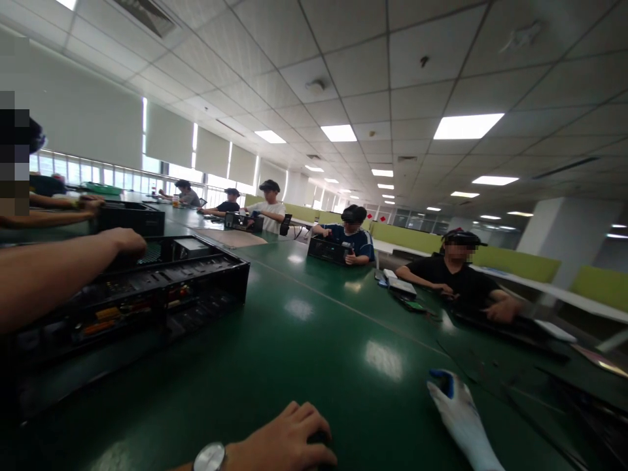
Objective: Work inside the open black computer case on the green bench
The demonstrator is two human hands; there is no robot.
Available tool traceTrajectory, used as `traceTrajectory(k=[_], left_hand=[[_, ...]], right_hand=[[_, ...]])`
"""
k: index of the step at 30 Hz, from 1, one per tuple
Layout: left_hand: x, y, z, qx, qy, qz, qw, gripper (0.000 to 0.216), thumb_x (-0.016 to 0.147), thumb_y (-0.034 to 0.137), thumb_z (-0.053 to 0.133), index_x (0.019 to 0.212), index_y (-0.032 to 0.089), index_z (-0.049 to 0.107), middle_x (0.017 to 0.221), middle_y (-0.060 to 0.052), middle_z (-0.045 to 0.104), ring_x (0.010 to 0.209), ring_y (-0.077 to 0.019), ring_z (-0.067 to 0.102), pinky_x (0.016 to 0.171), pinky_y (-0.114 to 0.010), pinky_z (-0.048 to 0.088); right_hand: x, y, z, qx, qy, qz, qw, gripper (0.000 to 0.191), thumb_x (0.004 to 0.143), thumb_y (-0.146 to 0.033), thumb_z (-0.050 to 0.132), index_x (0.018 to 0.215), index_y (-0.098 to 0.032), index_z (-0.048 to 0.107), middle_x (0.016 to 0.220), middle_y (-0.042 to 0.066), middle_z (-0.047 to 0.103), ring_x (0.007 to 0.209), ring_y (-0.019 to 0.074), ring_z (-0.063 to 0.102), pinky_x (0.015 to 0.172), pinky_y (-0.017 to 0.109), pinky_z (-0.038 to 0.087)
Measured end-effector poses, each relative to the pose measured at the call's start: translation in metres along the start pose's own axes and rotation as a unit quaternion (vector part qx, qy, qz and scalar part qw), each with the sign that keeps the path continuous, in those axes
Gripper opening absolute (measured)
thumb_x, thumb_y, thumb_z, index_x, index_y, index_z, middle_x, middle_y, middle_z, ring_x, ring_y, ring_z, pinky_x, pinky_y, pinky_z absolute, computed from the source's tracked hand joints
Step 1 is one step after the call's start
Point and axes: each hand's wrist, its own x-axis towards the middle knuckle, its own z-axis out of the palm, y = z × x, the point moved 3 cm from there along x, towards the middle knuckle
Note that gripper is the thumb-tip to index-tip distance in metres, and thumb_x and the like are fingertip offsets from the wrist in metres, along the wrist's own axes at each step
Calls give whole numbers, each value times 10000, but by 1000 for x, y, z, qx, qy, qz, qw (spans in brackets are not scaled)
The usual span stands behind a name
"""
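Observation:
My left hand [289, 438], bare and with a round-faced watch [210, 456] on its wrist, is low in the middle, over the green tabletop [314, 353]. Its fingers curl around a dark patch; whether that is an object or shadow is unclear. To the right, my right hand [458, 402] wears a white glove with blue on the palm side. Thumb and fingers stand apart in a curve, with nothing visible between them. At left, another person's bare arm [63, 275] reaches into an open black computer case [196, 275] with colored wires inside.
Across the table a person in blue handles a black case [328, 250]. Farther right, someone in black works over a dark panel [510, 330], beside stacked white parts [400, 286]. Dark flat pieces [583, 412] and thin cables lie at the right. More people sit at the far left.

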Motion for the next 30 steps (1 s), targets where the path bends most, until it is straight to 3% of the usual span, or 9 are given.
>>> traceTrajectory(k=[3, 10, 14, 16, 18, 21, 23, 27, 30], left_hand=[[-1, -3, 0, 6, 14, 9, 1000, 309, 987, 260, 613, 1288, 326, 592, 1364, -36, 578, 1220, -240, 556, 973, -373, 491], [-4, -3, 4, 10, 20, 19, 1000, 317, 979, 241, 621, 1284, 313, 571, 1350, -37, 587, 1202, -234, 573, 980, -368, 495], [-3, 0, 6, 40, 65, 47, 996, 332, 967, 197, 586, 1290, 261, 545, 1276, -57, 626, 1189, -238, 566, 978, -361, 499], [8, -10, -13, 62, 111, 72, 989, 375, 946, 202, 586, 1315, 236, 534, 1263, -73, 628, 1223, -250, 541, 1032, -383, 479], [31, -35, -51, 100, 177, 56, 978, 387, 950, 232, 573, 1335, 225, 537, 1301, -82, 606, 1270, -256, 507, 1098, -405, 440], [78, -99, -121, 161, 249, -69, 953, 341, 1008, 297, 488, 1323, 192, 568, 1402, -109, 538, 1353, -271, 440, 1165, -452, 368], [105, -138, -153, 172, 236, -115, 949, 283, 1026, 318, 475, 1195, 157, 635, 1306, -123, 595, 1298, -273, 496, 1136, -477, 392], [126, -169, -165, 189, 168, -202, 946, 258, 1000, 378, 600, 1005, 126, 653, 992, -59, 667, 947, -204, 648, 913, -427, 542], [124, -136, -143, 198, 131, -224, 945, 274, 1009, 385, 593, 963, 121, 650, 922, -42, 665, 858, -176, 648, 854, -387, 554]], right_hand=[[0, 0, 1, -21, 0, 1, 1000, 874, 768, -688, 406, 1475, -178, 341, 1421, 243, 417, 933, 368, 654, 815, 516, 577], [-3, 0, 2, -160, 44, -97, 981, 692, 720, -473, 447, 1313, -140, 573, 1471, 227, 464, 1404, 441, 402, 1126, 565, 406], [-10, -8, 2, -163, 32, -87, 982, 686, 766, -454, 437, 1356, -118, 539, 1287, 224, 616, 1223, 417, 578, 1027, 556, 492], [-11, -10, 1, -122, 55, -79, 988, 734, 848, -515, 351, 1458, -112, 416, 1177, 202, 665, 1072, 369, 657, 977, 524, 521], [-9, -9, 2, -92, 70, -80, 990, 776, 887, -598, 276, 1512, -142, 331, 1166, 183, 669, 1026, 350, 670, 975, 507, 511], [-1, 1, 5, -58, 52, -40, 996, 833, 883, -725, 219, 1505, -185, 339, 1158, 176, 660, 992, 352, 669, 952, 498, 504], [1, 5, 6, -41, 38, -10, 998, 855, 868, -759, 221, 1489, -188, 360, 1149, 177, 658, 1005, 358, 660, 944, 493, 501], [-14, -8, 4, -27, 30, -16, 999, 856, 846, -728, 241, 1470, -160, 384, 1211, 192, 643, 1103, 361, 623, 1004, 481, 468], [-40, -21, -7, -1, 43, 0, 999, 900, 830, -732, 226, 1465, -117, 397, 1173, 208, 649, 1081, 369, 627, 995, 500, 478]])
